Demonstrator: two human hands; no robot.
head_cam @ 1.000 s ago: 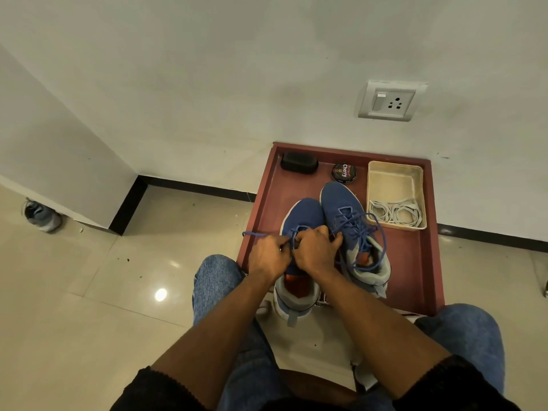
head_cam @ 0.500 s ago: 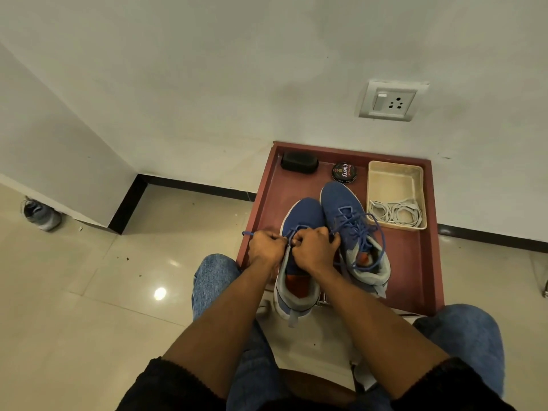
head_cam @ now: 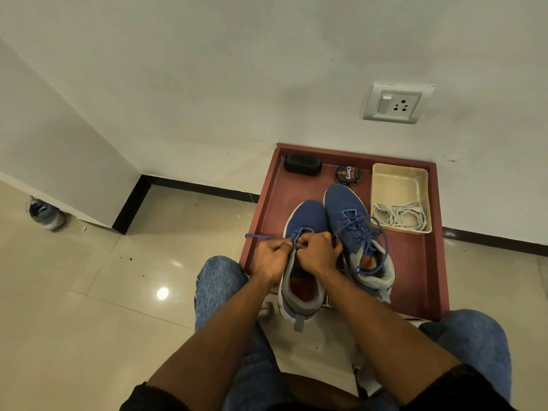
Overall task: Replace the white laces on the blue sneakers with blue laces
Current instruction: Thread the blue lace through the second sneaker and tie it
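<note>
Two blue sneakers stand side by side on a red tray (head_cam: 421,262). The left sneaker (head_cam: 307,221) carries a blue lace (head_cam: 258,237) whose loose end trails off to the left. My left hand (head_cam: 271,259) pinches this lace at the sneaker's left side. My right hand (head_cam: 318,253) grips the lace over the tongue, covering the eyelets. The right sneaker (head_cam: 347,212) is laced in blue, with loose loops hanging over its collar. The white laces (head_cam: 400,216) lie coiled in a cream basket (head_cam: 398,176).
A black brush (head_cam: 302,164) and a round polish tin (head_cam: 348,175) sit at the tray's back edge against the wall. A wall socket (head_cam: 394,103) is above. A grey shoe (head_cam: 44,213) lies at far left on the tiled floor. My knees flank the tray.
Both hands have shifted slightly up the left sneaker and drawn closer together. The lace's loose end sticks out further to the left.
</note>
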